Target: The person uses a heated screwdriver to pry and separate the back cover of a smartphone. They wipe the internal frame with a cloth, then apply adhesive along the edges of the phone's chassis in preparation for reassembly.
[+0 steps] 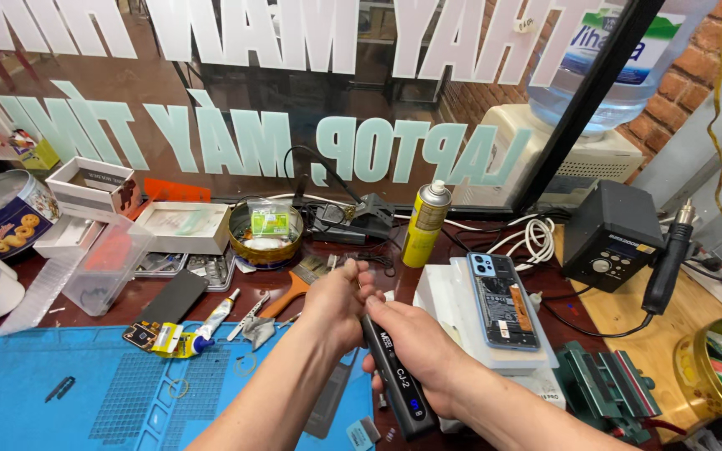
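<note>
Both hands meet over the middle of the surface (pixel 236 288). On the left, the left hand (pixel 338 302) is curled narrow, its fingertips pinched at the top end of a black pen-shaped tool (pixel 396 376); what the fingertips hold there cannot be made out. Just to its right, the right hand (pixel 415 347) is wrapped around the upper body of that tool, which slants down toward the near edge, its lower end with a small blue light showing below the wrist.

Going from the far left: a round biscuit tin (pixel 6 209) stands near small white boxes (pixel 94 188) and a clear plastic tub (pixel 110 263). A blue work mat (pixel 85 392) covers the near left of the surface, with a small glue tube (pixel 211 321) lying at its far edge and tweezers (pixel 248 316) just beside it. Behind the hands sits a round gold tin (pixel 266 234) with a green packet inside, and a yellow spray can (pixel 424 224) stands upright to its right.

Right of the hands, a phone (pixel 503 301) with its back cover off lies on a white block (pixel 453 305), near the right hand but apart from it. Farther right stands a black box-shaped station (pixel 610 234) with a knob, a hot-air handle (pixel 668 255) resting beside it, and a green vise (pixel 607 388) sits in front near the edge.
</note>
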